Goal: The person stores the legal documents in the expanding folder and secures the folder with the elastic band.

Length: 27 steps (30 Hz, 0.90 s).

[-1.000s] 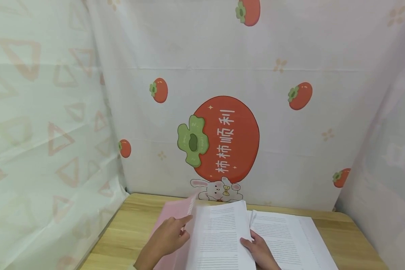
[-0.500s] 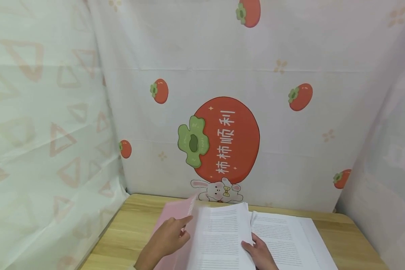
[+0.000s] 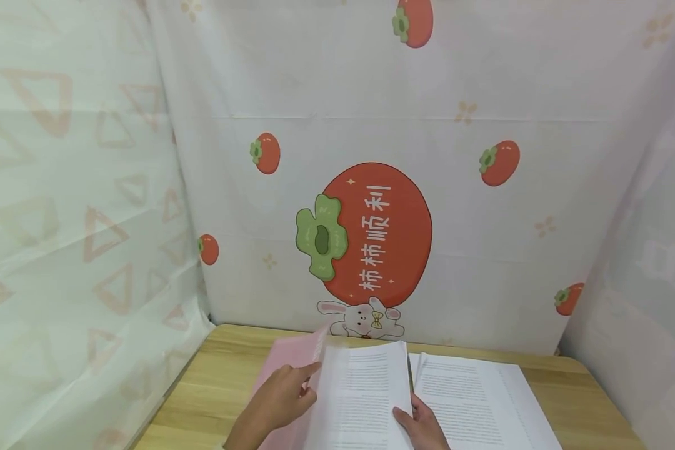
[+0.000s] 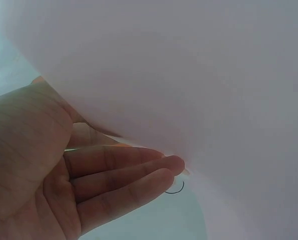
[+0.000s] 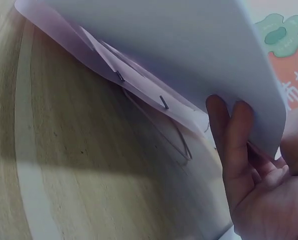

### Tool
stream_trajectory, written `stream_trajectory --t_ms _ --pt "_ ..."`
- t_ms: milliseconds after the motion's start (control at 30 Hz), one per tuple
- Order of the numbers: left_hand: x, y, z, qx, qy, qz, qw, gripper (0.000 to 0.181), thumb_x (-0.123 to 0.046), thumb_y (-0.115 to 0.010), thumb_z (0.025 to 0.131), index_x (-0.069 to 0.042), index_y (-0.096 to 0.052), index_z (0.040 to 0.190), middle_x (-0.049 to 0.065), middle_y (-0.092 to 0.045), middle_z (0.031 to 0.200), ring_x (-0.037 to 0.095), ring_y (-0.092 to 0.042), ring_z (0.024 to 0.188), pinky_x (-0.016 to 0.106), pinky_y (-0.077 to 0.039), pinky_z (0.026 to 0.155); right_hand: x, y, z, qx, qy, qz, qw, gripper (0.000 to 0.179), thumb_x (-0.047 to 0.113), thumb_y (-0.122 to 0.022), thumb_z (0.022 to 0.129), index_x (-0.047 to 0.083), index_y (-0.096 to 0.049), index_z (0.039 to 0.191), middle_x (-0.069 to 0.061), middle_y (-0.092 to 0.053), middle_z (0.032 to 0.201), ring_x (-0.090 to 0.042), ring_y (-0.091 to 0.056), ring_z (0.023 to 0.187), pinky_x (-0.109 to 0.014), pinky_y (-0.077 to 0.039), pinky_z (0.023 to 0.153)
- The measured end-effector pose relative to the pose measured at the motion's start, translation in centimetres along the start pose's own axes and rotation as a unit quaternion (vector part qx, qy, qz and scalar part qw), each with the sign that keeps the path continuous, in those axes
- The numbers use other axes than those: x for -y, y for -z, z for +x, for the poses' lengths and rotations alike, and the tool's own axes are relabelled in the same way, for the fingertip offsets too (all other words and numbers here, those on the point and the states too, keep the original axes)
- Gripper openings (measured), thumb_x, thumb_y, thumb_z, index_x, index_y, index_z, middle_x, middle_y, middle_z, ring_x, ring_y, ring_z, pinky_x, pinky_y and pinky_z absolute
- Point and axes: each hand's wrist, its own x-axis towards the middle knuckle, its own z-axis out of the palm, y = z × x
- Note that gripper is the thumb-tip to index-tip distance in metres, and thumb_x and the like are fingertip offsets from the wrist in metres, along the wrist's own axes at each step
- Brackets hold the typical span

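We are seeing white printed sheets [image 3: 365, 400] bowing slightly beside a thin pink cover [image 3: 292, 353] over the grained wooden worktop [image 3: 225, 356]. Our right hand [image 3: 424, 426] is pinching the sheets' right edge, thumb in front, fingers behind. Our left hand [image 3: 284, 397] is touching the cover, index extending; we cannot tell whether it is gripping. A flat printed stack [image 3: 469, 400] is lying just right, with wood grain showing along its right edge and left of the cover.
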Motion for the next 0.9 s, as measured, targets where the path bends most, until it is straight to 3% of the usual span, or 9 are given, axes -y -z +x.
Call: stream_trajectory --t_ms 133,300,600,900 --pt "0.0 0.1 0.0 0.002 -0.004 0.004 1.0 0.047 -0.005 -0.062 0.08 -0.002 -0.071 0.126 -0.019 -0.029 0.056 -0.003 -0.025 0.051 0.019 -0.027 0.047 -0.2 -0.2 0.1 0.01 0.007 0.021 0.9997 0.072 0.014 -0.066 0.099 -0.023 -0.028 0.147 -0.028 -0.068 0.115 -0.026 -0.071 0.091 -0.033 -0.056 0.076" --pt "0.0 0.1 0.2 0.008 -0.006 0.004 0.9999 0.046 -0.006 -0.061 0.081 -0.003 -0.071 0.125 -0.02 -0.026 0.056 -0.003 -0.023 0.051 0.019 -0.026 0.047 -0.3 -0.3 0.4 -0.005 -0.001 0.022 0.9997 0.072 0.015 -0.067 0.099 -0.022 -0.029 0.148 -0.028 -0.069 0.114 -0.025 -0.071 0.088 -0.035 -0.055 0.075" --pt "-0.1 0.2 0.4 0.008 -0.005 0.008 0.9999 0.046 -0.005 -0.061 0.081 -0.002 -0.072 0.126 -0.019 -0.026 0.055 -0.002 -0.024 0.051 0.02 -0.026 0.047 -0.4 0.5 0.3 -0.047 -0.003 -0.052 0.9975 0.073 0.022 -0.072 0.095 -0.022 -0.038 0.143 -0.031 -0.065 0.122 -0.025 -0.066 0.1 -0.032 -0.049 0.081" --pt "-0.2 0.1 0.3 0.013 -0.003 0.003 0.9999 0.046 -0.005 -0.061 0.081 -0.002 -0.071 0.126 -0.02 -0.025 0.055 -0.002 -0.022 0.051 0.019 -0.025 0.047 -0.9 -0.5 0.0 -0.018 0.007 0.004 0.9998 0.074 0.018 -0.069 0.097 -0.024 -0.032 0.144 -0.027 -0.07 0.11 -0.025 -0.071 0.087 -0.031 -0.054 0.074"
